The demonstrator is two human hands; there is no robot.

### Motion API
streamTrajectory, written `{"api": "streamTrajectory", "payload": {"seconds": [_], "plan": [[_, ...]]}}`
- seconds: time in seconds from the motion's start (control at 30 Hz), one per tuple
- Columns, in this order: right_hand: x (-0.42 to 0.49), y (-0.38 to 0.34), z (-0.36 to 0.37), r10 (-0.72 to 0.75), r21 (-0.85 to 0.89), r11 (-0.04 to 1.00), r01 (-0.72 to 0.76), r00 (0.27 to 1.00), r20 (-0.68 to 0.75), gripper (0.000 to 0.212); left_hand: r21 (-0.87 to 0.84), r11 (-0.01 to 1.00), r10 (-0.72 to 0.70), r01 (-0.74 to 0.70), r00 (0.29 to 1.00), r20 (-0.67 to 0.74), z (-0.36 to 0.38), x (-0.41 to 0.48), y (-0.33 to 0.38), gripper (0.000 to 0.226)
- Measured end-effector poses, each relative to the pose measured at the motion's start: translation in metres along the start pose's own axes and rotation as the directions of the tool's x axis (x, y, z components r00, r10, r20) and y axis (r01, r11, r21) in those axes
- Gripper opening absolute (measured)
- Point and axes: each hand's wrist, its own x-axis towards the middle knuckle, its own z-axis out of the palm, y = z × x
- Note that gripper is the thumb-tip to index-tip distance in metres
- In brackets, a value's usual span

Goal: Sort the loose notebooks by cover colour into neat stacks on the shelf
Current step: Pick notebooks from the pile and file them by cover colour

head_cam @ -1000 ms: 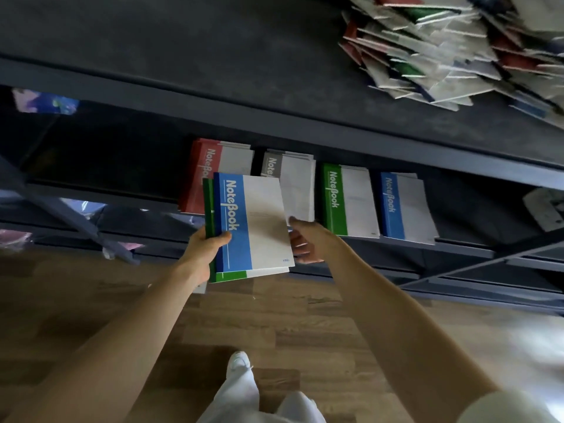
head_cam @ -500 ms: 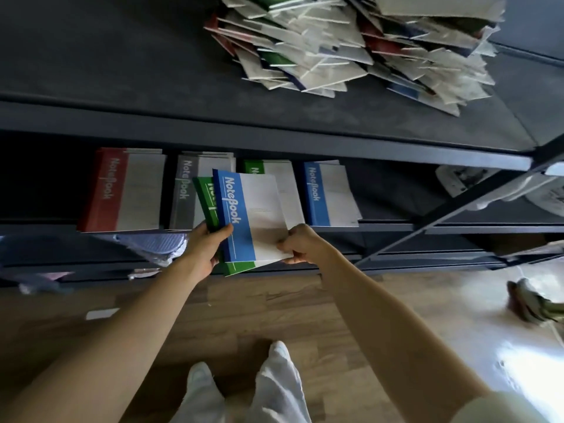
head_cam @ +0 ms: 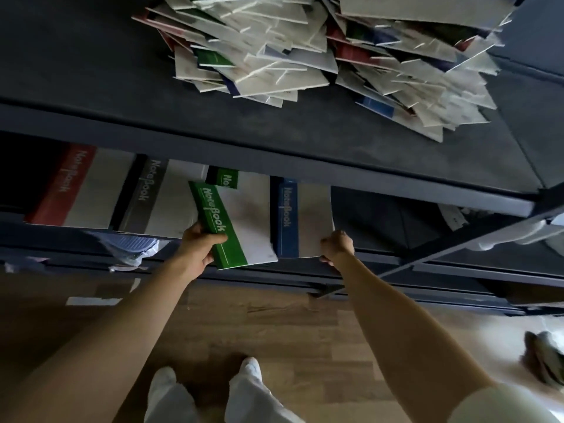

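Now the left hand grips only the green-spined white notebook by its spine, tilted in front of the green stack; half a second ago a blue one lay on top of it. The right hand, fingers curled, pinches that blue-spined white notebook at its near right corner. It has moved right to the blue stack's place on the dark metal shelf, well apart from the grey stack.

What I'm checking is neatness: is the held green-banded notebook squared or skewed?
Skewed: the green-banded paper notebook, gripped by the left hand, angles across the green stack.
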Motion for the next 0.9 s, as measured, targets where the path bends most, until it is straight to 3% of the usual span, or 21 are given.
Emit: {"api": "streamTrajectory", "payload": {"seconds": [0.13,0.53,0.73,0.77,0.83,0.9], "plan": [[0.017,0.007,0.003,0.032,0.031,0.999,-0.029,0.995,-0.092,0.030,-0.027,1.000,-0.009,0.008,1.000,-0.026,0.003,0.005,-0.007,0.044],[0.034,0.019,0.013,0.052,0.168,0.986,-0.020,0.981,-0.189,0.027,-0.070,0.997,0.005,-0.011,0.996,-0.091,0.004,-0.002,-0.020,0.034],[0.002,0.018,0.005,-0.015,0.011,1.000,0.018,0.971,-0.238,0.038,-0.120,0.993,0.001,-0.009,0.998,-0.066,0.005,-0.013,-0.024,0.037],[-0.004,0.014,0.007,-0.056,-0.036,0.998,0.050,0.981,-0.186,0.036,-0.120,0.993,0.000,-0.008,0.998,-0.068,0.005,-0.015,-0.023,0.036],[-0.019,0.002,0.012,-0.093,0.008,0.996,0.093,0.991,0.101,0.031,-0.115,0.993,0.005,-0.011,0.998,-0.058,0.008,-0.018,-0.021,0.038],[-0.041,-0.013,0.018,-0.049,0.145,0.989,-0.025,0.873,0.486,0.025,-0.115,0.993,0.021,-0.026,0.999,-0.044,0.012,-0.020,-0.020,0.048]]}}
